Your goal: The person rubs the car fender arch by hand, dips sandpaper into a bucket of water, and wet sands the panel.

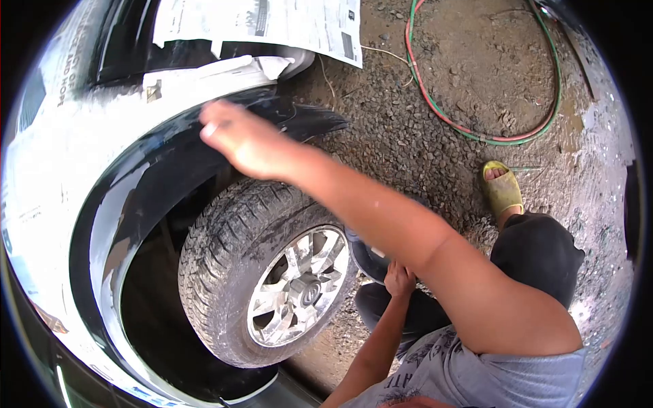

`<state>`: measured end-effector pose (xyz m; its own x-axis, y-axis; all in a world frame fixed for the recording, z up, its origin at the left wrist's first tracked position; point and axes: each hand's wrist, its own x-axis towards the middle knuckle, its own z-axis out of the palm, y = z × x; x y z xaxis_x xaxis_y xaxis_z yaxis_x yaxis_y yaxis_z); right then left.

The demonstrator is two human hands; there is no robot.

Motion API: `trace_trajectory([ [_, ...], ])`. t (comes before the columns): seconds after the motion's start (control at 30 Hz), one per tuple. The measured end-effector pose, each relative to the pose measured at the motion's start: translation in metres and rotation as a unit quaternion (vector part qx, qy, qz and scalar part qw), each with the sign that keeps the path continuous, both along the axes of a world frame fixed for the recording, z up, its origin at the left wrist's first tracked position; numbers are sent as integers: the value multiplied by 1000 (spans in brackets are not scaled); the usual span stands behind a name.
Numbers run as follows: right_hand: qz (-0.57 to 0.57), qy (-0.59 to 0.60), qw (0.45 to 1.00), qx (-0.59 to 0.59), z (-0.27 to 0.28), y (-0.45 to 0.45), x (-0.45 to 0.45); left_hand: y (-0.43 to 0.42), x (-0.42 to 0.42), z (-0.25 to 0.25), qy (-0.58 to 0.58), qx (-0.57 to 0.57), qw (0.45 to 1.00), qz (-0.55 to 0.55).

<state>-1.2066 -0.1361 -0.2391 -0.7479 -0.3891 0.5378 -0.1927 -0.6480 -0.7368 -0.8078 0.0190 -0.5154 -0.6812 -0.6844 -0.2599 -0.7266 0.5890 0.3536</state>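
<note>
My right hand (238,139) is stretched over the dark wheel-arch trim (163,163) of a vehicle, at the upper edge of the arch. Motion smears its fingers, and whatever may be under them is hidden. Below it sits a muddy tire (228,272) with a silver spoked rim (299,289). My left hand (400,279) is low beside my right forearm, its fingers curled closed at the edge of a dark rounded object (367,257). My right arm partly covers that object, so its kind is unclear.
Printed paper sheets (299,24) cover the bodywork at the top. A red and green hose (476,138) loops over the gravelly ground (388,102). My foot in a yellow-green sandal (503,192) rests on the ground at the right.
</note>
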Motion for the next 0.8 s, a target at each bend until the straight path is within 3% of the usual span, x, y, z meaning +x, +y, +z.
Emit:
trace_trajectory([
  [0.07, -126, 9, 992, -4, 13, -17, 30, -4, 1, 3, -155, 22, 986, -55],
  [0.1, -116, 7, 993, 16, 5, -15, 24, -7, -2, 5, -228, 31, 970, -85],
  [0.17, -37, -55, 995, 79, -18, -7, -6, -9, -2, 1, -141, -7, 983, -114],
  [0.27, -93, -112, 975, 165, -28, -34, -22, -5, 0, -3, -125, -5, 986, -112],
  [0.37, -1, -112, 965, 235, 31, -20, 1, -3, 2, -6, -126, 3, 986, -112],
  [0.4, 2, -172, 970, 171, 51, -9, 28, -6, 4, -5, -129, 4, 985, -112],
  [0.43, -204, -161, 945, 196, 48, -41, 40, -5, 6, -5, -132, 5, 985, -111],
  [0.47, -402, -137, 880, 212, 42, -72, 52, -4, 7, -4, -131, 2, 985, -113],
  [0.53, -90, -197, 949, 230, 11, -38, 9, -3, 9, -1, -132, -2, 985, -112],
  [0.57, 25, -272, 940, 203, -3, -19, -17, -1, 7, -1, -132, -3, 985, -112],
  [0.6, -46, -319, 919, 227, -21, -49, -27, 1, 6, 0, -132, -3, 985, -112],
  [0.7, 61, -236, 944, 223, 21, -18, -14, -1, 3, -3, -131, -1, 984, -117],
  [0.8, 52, -217, 962, 158, 44, -9, 28, -1, 8, -3, -136, 3, 984, -116],
])
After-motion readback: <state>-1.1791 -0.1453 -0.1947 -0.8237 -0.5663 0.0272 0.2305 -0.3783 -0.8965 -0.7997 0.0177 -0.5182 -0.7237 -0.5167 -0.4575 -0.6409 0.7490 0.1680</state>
